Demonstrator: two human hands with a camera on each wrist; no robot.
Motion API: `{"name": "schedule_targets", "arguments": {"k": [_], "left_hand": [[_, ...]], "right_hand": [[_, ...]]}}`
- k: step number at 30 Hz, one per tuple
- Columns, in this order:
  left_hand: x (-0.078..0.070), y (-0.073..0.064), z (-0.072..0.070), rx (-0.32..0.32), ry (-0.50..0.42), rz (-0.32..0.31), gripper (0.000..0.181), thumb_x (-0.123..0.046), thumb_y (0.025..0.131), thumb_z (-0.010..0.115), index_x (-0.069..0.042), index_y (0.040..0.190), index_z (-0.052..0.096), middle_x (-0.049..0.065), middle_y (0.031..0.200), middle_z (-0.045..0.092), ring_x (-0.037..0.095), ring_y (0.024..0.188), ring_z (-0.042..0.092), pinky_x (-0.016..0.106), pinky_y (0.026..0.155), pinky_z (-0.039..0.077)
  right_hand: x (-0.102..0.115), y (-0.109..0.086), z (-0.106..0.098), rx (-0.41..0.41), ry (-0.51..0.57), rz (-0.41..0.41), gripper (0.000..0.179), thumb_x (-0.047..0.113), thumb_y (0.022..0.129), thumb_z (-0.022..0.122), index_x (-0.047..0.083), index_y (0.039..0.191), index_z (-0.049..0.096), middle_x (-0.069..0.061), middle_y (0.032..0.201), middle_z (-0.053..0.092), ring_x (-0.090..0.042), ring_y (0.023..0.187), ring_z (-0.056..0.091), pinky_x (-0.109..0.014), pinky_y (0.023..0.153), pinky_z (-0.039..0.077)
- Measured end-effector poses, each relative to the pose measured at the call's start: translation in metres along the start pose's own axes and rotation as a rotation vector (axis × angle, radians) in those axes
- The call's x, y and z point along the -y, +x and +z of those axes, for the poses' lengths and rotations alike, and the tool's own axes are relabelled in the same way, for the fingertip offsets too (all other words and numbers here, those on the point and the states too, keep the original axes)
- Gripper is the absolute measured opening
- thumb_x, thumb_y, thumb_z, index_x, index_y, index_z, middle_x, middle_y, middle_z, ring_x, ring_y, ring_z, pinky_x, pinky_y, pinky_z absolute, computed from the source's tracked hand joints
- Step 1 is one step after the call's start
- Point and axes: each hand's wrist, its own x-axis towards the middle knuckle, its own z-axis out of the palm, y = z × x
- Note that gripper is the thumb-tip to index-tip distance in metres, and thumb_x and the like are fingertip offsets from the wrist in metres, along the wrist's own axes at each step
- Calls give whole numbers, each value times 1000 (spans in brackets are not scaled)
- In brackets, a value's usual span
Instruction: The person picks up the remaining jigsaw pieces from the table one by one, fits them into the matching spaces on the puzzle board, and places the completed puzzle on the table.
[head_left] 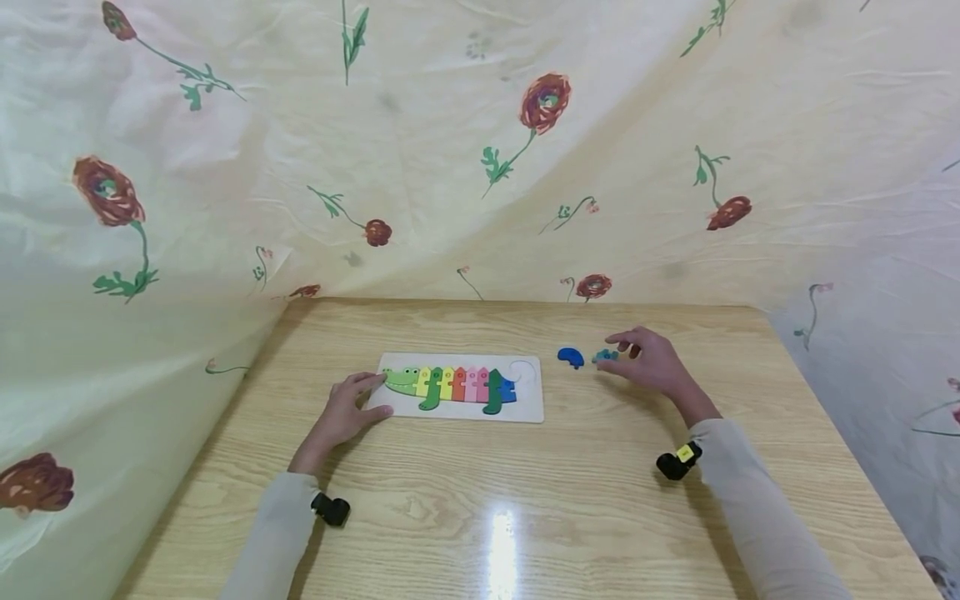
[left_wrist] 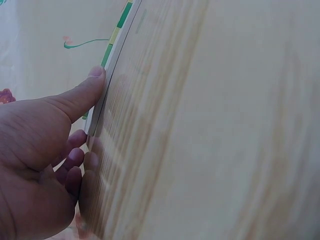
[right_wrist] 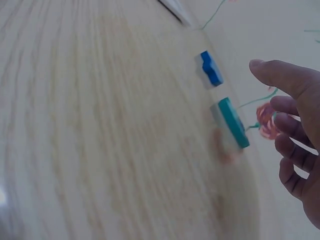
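A crocodile puzzle board [head_left: 457, 411] lies on the table with a green head, coloured body pieces and dark green legs in it; a curled tail outline at its right end is bare. My left hand [head_left: 351, 407] rests at the board's left end, its thumb [left_wrist: 92, 90] along the near edge and its fingertips by the crocodile's head. Over a teal puzzle piece [right_wrist: 232, 122] my right hand [head_left: 651, 360] hovers, thumb and index finger spread apart with nothing held. A blue curved puzzle piece [head_left: 571, 357] lies to the left of the teal one.
The wooden table [head_left: 450, 475] carries the board and the loose pieces. Floral cloth [head_left: 435, 150] hangs behind the table and along its sides. Each wrist wears a small black camera, such as the right wrist camera [head_left: 677, 463].
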Motion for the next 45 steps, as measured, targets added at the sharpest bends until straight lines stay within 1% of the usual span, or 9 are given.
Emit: {"name": "schedule_targets", "arguments": {"k": [7,12,19,27,34,41,45], "left_hand": [[0,1,0,0,5,0,70,-29,91,78,-14,152,49,21,159,36,43,142,29,63,115,29],[-1,1,1,-1,5,8,70,-29,91,79,-13,152,50,22,159,36,44,142,29,63,115,30],[-1,1,1,0,-4,-5,69,-29,91,79,-14,152,50,21,159,36,43,143,28,63,116,29],[-3,1,0,-5,-2,-17,69,-29,91,79,-14,152,50,21,160,35,43,143,28,63,116,29],[-1,0,0,0,-13,-19,69,-28,91,79,-14,152,50,21,160,35,43,143,26,63,116,29],[0,0,1,2,-15,-21,69,-28,91,78,-14,152,50,21,160,34,43,144,26,63,116,28],[0,0,0,0,-13,-23,69,-29,92,78,-15,153,49,21,161,34,43,144,26,64,117,27]], "right_hand": [[-8,-2,4,9,-27,11,58,38,86,83,0,128,69,-13,99,61,-27,86,56,-39,74,48],[-13,-2,7,15,-33,38,61,40,87,83,-1,130,67,-14,100,61,-27,86,55,-38,74,47],[-25,-1,12,28,-25,67,65,46,86,82,0,130,67,-12,100,61,-26,88,57,-38,76,48],[-23,1,13,47,-13,80,67,47,87,81,1,133,65,-14,102,60,-28,92,54,-40,77,47],[-24,3,18,52,-8,113,68,52,85,80,3,130,67,-12,103,59,-27,92,51,-38,77,44],[-24,4,20,41,-24,93,64,49,85,81,0,126,69,-13,98,58,-27,88,50,-37,73,42],[-23,4,19,45,-41,87,61,47,86,81,1,124,70,-12,98,58,-27,88,50,-37,73,43]]}}
